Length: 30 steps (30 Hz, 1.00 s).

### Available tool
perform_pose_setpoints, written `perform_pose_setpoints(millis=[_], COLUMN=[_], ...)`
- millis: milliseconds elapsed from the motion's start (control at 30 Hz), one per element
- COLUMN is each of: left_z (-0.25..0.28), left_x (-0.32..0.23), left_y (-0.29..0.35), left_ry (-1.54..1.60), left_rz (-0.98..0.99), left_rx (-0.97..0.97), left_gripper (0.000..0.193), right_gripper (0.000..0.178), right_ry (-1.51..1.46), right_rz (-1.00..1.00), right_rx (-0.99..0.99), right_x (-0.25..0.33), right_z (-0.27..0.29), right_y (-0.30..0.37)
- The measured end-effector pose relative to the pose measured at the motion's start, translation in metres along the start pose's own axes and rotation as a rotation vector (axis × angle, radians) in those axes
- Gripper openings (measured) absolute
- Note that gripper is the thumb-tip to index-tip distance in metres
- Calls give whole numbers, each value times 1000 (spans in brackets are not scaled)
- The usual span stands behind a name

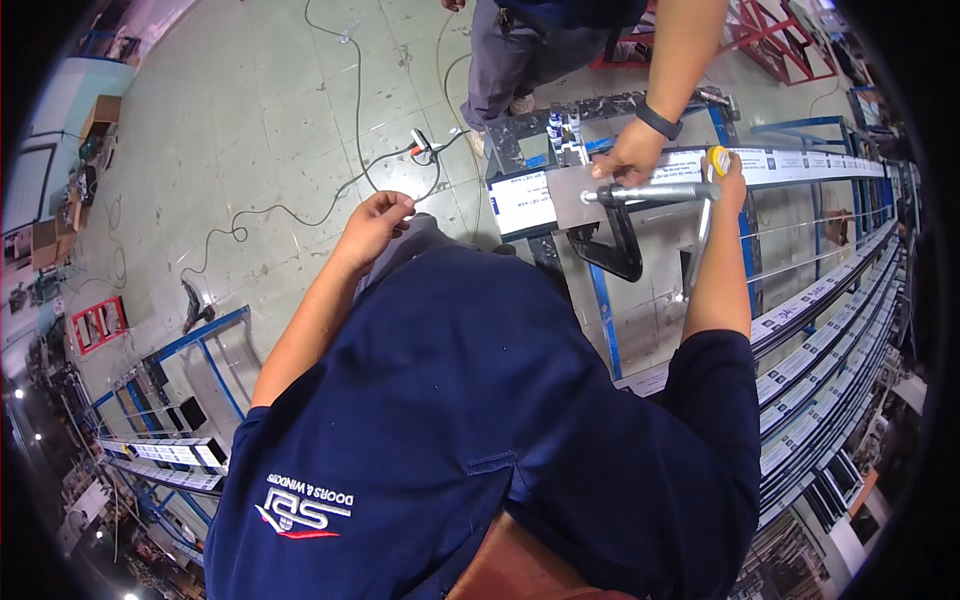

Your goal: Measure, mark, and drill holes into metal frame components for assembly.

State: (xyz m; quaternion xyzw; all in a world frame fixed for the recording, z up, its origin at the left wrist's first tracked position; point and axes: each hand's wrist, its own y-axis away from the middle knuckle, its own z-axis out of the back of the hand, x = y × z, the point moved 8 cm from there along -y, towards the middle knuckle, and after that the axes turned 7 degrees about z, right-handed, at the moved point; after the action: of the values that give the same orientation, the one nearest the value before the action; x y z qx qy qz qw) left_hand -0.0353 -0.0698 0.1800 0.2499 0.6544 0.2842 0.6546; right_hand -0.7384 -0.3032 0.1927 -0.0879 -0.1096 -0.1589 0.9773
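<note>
Clamp, black-and-silver metal (662,192), already at grey square plate (568,205) on white-filmed profile (800,164); whether tightening remains, unclear. Right hand (735,190) at clamp, grip untellable; left hand (373,232) left of clamp, fingertips together.

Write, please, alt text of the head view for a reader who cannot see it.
A person's right hand is at a round yellow item beside a black-framed clamp on a white-covered beam, where a co-worker's hand touches a grey plate. The left hand is apart, above a tiled floor with cables.
</note>
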Motion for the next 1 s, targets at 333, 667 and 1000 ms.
perform_pose_setpoints(millis=[333,667,1000], left_z=[24,-30,-53], left_x=[-45,-82,-67], left_y=[-43,3,-21], left_ry=[-253,-534,-582], left_rz=[-93,-266,-602], left_rx=[506,1137,817], left_gripper=[42,72,70], right_gripper=[48,37,62], right_ry=[-1227,-1508,-1914], right_rz=[-519,-676,-556], right_rx=[-324,36,466], right_x=[16,297,448], right_z=[30,3,-15], right_y=[241,482,402])
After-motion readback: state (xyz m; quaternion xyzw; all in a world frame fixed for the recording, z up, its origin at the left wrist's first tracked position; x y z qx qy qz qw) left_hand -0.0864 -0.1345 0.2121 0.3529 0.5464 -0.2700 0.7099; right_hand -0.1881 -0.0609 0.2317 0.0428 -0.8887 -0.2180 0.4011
